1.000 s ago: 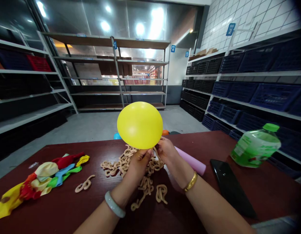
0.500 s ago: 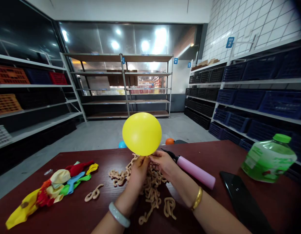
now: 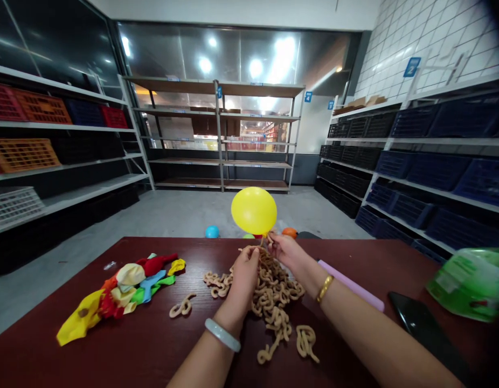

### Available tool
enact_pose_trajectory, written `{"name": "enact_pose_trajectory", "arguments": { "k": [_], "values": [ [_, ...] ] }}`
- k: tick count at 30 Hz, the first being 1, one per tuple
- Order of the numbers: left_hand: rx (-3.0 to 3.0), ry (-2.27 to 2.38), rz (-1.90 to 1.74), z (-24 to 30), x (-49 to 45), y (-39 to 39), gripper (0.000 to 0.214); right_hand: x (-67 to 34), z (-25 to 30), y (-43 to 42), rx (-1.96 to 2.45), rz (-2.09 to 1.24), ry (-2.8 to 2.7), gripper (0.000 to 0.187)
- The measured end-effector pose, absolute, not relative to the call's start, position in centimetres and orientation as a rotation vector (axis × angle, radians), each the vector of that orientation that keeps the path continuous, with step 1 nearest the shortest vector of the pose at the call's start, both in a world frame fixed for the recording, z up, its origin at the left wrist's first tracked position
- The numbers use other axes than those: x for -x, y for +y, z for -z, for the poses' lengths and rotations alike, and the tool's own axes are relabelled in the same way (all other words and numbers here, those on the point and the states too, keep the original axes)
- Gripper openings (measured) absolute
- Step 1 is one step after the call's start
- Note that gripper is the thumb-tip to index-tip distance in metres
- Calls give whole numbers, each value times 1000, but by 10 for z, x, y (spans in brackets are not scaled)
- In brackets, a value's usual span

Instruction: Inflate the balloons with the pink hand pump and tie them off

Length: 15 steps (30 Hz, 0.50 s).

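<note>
Surface (image 3: 144, 350) is carrying tan strands (image 3: 274, 288) beneath left hand (image 3: 246, 272), which is curling, its hold unclear | right hand (image 3: 288, 250) is pinching yellow balloon (image 3: 254, 210) by its base, just ahead | firm pinching without overstretching is probably serving best

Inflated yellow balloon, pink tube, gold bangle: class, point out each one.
Inflated yellow balloon (image 3: 254, 210), head view: middle of its rounded body.
Pink tube (image 3: 353, 285), head view: middle of its visible length.
Gold bangle (image 3: 325, 288), head view: outer face of the band.

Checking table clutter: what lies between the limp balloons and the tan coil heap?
In the head view, one loose coil lies on the table between the limp balloons and the heap.
</note>
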<state>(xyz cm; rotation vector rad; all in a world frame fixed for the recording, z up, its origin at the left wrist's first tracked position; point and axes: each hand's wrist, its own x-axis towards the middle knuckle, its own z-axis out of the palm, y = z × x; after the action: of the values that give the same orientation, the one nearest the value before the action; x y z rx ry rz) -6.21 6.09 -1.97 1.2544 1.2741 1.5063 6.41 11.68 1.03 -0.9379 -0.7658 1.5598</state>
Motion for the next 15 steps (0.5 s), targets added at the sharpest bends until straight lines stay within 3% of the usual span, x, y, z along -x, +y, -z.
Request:
{"name": "enact_pose_trajectory", "arguments": {
  "k": [9, 15],
  "values": [
    [-1090, 1285, -1532, 20, 57, 56, 14, -50, -43, 184, 1209, -1305, -1043, 10],
    [-772, 1079, -1530, 27, 52, 62, 10, 17, -56, 172, 1216, -1092, -1665, 10]
  ]
}}
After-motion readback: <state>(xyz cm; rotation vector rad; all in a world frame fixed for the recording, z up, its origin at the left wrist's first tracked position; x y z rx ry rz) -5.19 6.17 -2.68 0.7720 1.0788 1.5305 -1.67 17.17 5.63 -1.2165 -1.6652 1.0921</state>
